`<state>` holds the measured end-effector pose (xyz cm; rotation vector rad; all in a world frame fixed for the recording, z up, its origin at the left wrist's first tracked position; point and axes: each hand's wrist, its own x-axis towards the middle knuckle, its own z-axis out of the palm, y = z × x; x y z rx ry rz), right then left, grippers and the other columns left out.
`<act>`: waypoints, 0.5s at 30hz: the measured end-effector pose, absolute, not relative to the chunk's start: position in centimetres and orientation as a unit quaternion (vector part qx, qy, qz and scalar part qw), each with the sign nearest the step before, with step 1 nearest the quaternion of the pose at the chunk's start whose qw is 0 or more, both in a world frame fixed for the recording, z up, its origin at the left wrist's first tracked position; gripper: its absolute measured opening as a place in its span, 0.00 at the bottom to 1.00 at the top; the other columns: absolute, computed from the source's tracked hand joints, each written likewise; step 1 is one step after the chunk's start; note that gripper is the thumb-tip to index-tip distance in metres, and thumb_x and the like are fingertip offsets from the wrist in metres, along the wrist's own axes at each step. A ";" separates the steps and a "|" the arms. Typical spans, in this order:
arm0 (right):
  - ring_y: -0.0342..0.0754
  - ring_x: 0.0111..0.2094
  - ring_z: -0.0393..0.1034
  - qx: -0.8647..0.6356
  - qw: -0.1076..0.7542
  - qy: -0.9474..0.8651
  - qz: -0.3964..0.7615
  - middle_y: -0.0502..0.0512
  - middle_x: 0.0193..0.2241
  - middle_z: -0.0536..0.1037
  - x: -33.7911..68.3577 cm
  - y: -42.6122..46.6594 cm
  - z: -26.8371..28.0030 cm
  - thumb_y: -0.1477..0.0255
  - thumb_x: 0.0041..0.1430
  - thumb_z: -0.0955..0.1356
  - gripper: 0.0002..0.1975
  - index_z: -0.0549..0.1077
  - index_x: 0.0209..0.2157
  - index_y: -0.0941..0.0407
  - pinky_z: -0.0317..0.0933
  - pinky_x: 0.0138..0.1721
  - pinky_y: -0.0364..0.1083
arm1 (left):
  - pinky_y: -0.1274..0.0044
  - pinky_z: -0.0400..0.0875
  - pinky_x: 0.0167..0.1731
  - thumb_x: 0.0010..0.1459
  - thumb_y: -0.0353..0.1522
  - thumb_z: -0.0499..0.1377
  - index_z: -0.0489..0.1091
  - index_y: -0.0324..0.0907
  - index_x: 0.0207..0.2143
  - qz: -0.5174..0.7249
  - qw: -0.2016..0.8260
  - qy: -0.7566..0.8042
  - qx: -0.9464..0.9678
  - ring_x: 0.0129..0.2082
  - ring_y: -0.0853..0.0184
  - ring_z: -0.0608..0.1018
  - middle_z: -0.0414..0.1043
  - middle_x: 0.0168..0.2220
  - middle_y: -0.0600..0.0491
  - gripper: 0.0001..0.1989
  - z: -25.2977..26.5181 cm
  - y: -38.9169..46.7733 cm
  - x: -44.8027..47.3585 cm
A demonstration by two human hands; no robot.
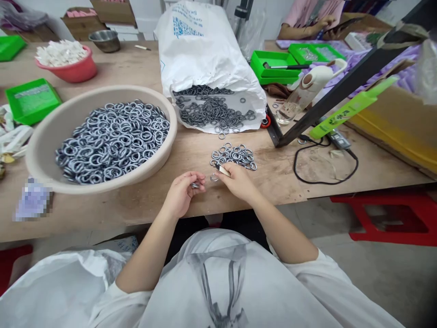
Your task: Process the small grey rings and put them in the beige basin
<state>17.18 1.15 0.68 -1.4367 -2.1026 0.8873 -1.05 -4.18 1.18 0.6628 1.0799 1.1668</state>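
Note:
My left hand is closed around a few grey metal-looking rings, partly hidden by the fingers. A small tool with a pale handle and a dark tip is gripped in my right hand; its exact kind is hard to make out. One ring shows at the fingertips of that hand, between the two hands. Just beyond lies a loose pile of rings on the wooden table. To the left, a big beige basin holds a heap of similar rings.
A white sack lies with its mouth toward me, dark rings spilling out. A black metal post slants up at right, near a cable, a glass jug and green trays. Another person's hand is at the back right.

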 end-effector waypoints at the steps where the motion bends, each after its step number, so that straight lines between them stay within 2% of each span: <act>1: 0.45 0.29 0.62 -0.499 0.259 -0.731 0.386 0.48 0.25 0.68 17.1 1.0 1.0 0.60 0.63 0.66 0.15 0.68 0.27 0.55 0.52 0.31 0.44 | 0.79 0.69 0.27 0.51 0.42 0.66 0.74 0.37 0.31 0.516 0.645 0.475 0.303 0.24 0.73 0.73 0.72 0.29 0.52 0.15 1.1 -4.2 -0.5; 3: 0.43 0.27 0.59 -0.459 0.314 -0.666 0.496 0.46 0.23 0.65 16.7 0.5 1.5 0.54 0.61 0.67 0.19 0.66 0.26 0.55 0.53 0.31 0.44 | 0.80 0.63 0.22 0.53 0.48 0.64 0.72 0.38 0.32 0.518 0.630 0.468 0.342 0.21 0.75 0.69 0.69 0.28 0.54 0.21 0.8 -4.4 0.6; 5: 0.43 0.27 0.60 -0.421 0.343 -0.614 0.572 0.46 0.23 0.66 16.1 0.0 2.0 0.49 0.58 0.67 0.22 0.66 0.26 0.54 0.55 0.32 0.44 | 0.80 0.58 0.20 0.55 0.53 0.60 0.68 0.40 0.30 0.509 0.609 0.467 0.390 0.19 0.76 0.64 0.66 0.26 0.56 0.24 0.5 -4.5 1.3; 8: 0.42 0.26 0.59 -0.391 0.369 -0.554 0.636 0.45 0.21 0.63 15.4 -0.5 2.2 0.45 0.54 0.68 0.26 0.66 0.25 0.54 0.55 0.30 0.43 | 0.79 0.59 0.24 0.56 0.54 0.59 0.64 0.41 0.29 0.512 0.538 0.499 0.447 0.23 0.74 0.63 0.63 0.25 0.58 0.25 0.1 -4.4 1.7; 11: 0.41 0.24 0.56 -0.378 0.370 -0.530 0.662 0.44 0.20 0.60 15.2 -0.7 2.0 0.43 0.52 0.68 0.27 0.66 0.25 0.54 0.53 0.27 0.43 | 0.79 0.61 0.29 0.58 0.53 0.59 0.65 0.41 0.30 0.506 0.500 0.504 0.490 0.27 0.72 0.65 0.64 0.26 0.57 0.24 0.1 -4.3 1.5; 15: 0.42 0.27 0.61 -0.406 0.396 -0.576 0.589 0.47 0.24 0.67 15.5 -1.0 1.8 0.44 0.53 0.69 0.26 0.67 0.29 0.54 0.58 0.31 0.43 | 0.79 0.54 0.22 0.58 0.53 0.58 0.61 0.41 0.23 0.508 0.578 0.463 0.440 0.21 0.74 0.59 0.58 0.21 0.58 0.26 0.6 -4.4 1.8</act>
